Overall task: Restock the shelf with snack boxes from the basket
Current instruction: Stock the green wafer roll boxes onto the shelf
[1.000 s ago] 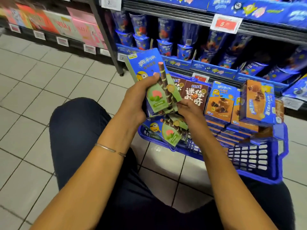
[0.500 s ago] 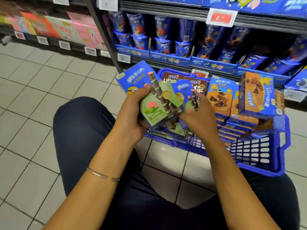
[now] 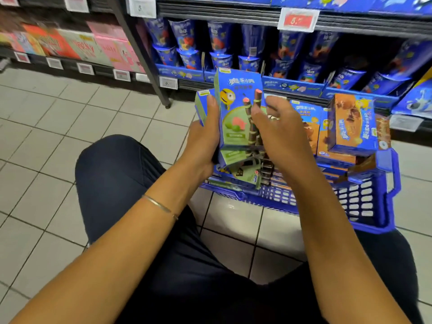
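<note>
My left hand [image 3: 202,141] grips a small stack of blue-and-green snack boxes [image 3: 236,113], held upright above the left end of the blue plastic basket [image 3: 364,202]. Its thumb lies along the stack's left edge. My right hand [image 3: 282,132] has its thumb and fingers curled round the right edge of the front box. More green boxes [image 3: 243,176] lie in the basket under my hands. Orange-and-blue boxes [image 3: 350,122] stand stacked in the basket's right half. The shelf [image 3: 292,86] runs just behind the basket.
Blue snack cups [image 3: 219,59] fill the shelf row behind the basket, under a red price tag [image 3: 298,19]. Pink and orange boxes [image 3: 102,47] sit on the shelf to the left, past a dark upright post [image 3: 142,59]. My knees flank the tiled floor [image 3: 46,127].
My right hand lifted another green box out of the basket and brought it against the stack in my left hand. The stack has turned from tilted to upright.
</note>
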